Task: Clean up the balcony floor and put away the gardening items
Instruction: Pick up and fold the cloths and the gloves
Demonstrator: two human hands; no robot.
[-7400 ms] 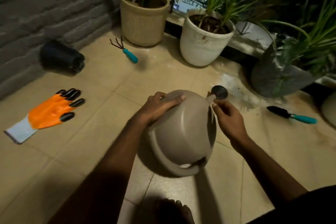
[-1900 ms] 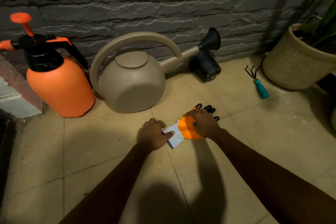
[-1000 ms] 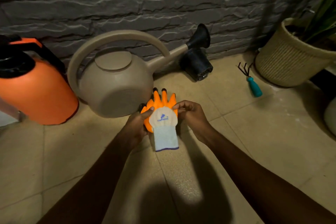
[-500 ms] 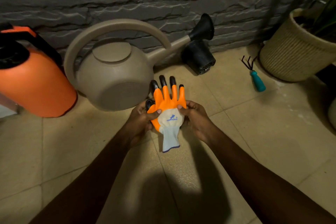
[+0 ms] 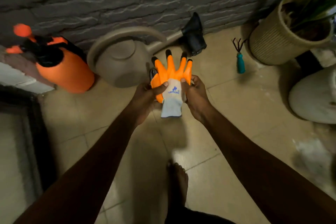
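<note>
Orange rubber is seen in the head view coating the glove (image 5: 171, 85), which is held up above the floor (image 5: 236, 105) near the watering can (image 5: 118, 63), its edges pinched by the fingers (image 5: 196, 81) of the left hand (image 5: 145, 94) and the right hand (image 5: 197, 96). It is judged light, limp and grippy, so it is best taken across the palm or by the knit cuff, with little force.
</note>
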